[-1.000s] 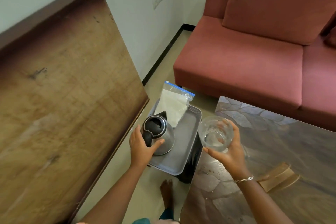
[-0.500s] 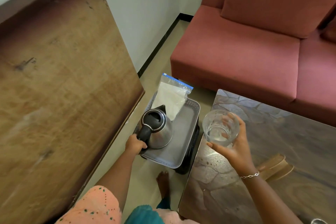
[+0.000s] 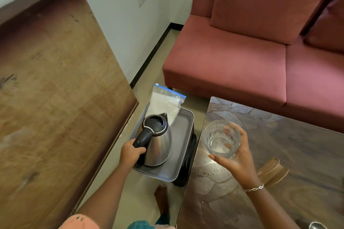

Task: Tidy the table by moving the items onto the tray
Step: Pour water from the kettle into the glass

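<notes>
A grey tray (image 3: 183,151) rests on a black stool beside the table's left edge. On it stands a steel kettle (image 3: 160,145) with a black lid and handle; my left hand (image 3: 130,154) is wrapped around that handle. A zip bag of white powder (image 3: 163,104) leans over the tray's far end. My right hand (image 3: 236,161) holds a clear drinking glass (image 3: 222,138) above the table's left corner, just right of the tray. The stone-patterned table (image 3: 279,154) carries a wooden coaster holder (image 3: 273,171) behind my right wrist.
A large wooden board (image 3: 55,89) leans against the wall on the left, close to the tray. A pink sofa (image 3: 242,57) stands behind the table. My bare foot (image 3: 162,199) is on the floor below the tray. A metal object (image 3: 316,226) peeks in at the bottom right.
My left hand shifted from the kettle's side to a closed grip on its handle. The glass in my right hand stayed near the table's corner, slightly further from the tray.
</notes>
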